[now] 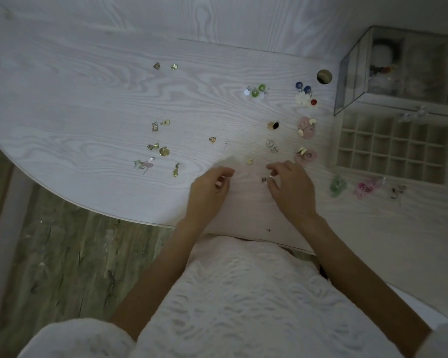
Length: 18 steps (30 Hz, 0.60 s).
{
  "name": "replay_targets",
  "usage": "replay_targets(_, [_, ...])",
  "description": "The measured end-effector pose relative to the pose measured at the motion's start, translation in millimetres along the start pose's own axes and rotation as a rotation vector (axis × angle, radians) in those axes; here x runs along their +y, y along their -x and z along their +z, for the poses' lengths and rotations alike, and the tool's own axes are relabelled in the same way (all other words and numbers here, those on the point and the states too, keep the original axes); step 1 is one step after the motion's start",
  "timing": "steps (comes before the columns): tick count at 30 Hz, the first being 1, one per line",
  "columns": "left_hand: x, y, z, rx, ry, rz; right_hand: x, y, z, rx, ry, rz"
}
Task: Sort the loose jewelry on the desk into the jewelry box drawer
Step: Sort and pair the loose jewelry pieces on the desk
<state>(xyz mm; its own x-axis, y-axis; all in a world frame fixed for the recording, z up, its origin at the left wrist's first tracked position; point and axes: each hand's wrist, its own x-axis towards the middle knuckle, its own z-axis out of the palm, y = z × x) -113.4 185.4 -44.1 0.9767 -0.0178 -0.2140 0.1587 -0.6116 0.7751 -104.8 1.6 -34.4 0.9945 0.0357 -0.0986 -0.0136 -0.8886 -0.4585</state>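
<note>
A pale wood-grain tabletop [88,99] fills most of the view from above, its curved near edge sweeping from the left side toward the person's lap. Beyond that edge, at lower left, lies a wooden floor [62,254]. The left and far parts of the tabletop lie bare, giving open room there.

Loose jewelry is scattered across the middle: small gold pieces [163,151] to the left, a green-and-silver cluster [258,91] farther back, blue and white pieces [304,94] and pink rounds [306,126] toward the right. A glass-sided jewelry box [352,73] stands at the far right against the wall. Its drawer [391,148], pulled out toward the person, is divided into many small square compartments. More pieces, green [337,186] and pink [365,188], lie just in front of the drawer.

Both bare forearms reach forward from a white textured garment [243,293]. The left hand [210,187] hovers near the front edge, fingers curled inward; whether it holds anything cannot be told. The right hand [292,187] is beside it, fingers bent down, fingertips around a tiny dark piece [263,180]; a firm hold cannot be confirmed.

No readable writing appears.
</note>
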Motion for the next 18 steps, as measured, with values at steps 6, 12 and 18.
replay_targets(6, [-50.9, 8.7, -50.3, 0.420, -0.429, -0.042, -22.2, -37.7, 23.9, -0.072, 0.147, -0.104])
replay_targets(12, [-77.0, 12.2, -69.8, 0.478, -0.468, -0.211, -51.4, -54.9, 38.9, -0.195, 0.147, -0.108])
replay_targets(18, [-72.1, -14.3, -82.5, 0.476, -0.503, -0.183, -71.7, -59.5, 47.5, -0.215, 0.155, -0.244])
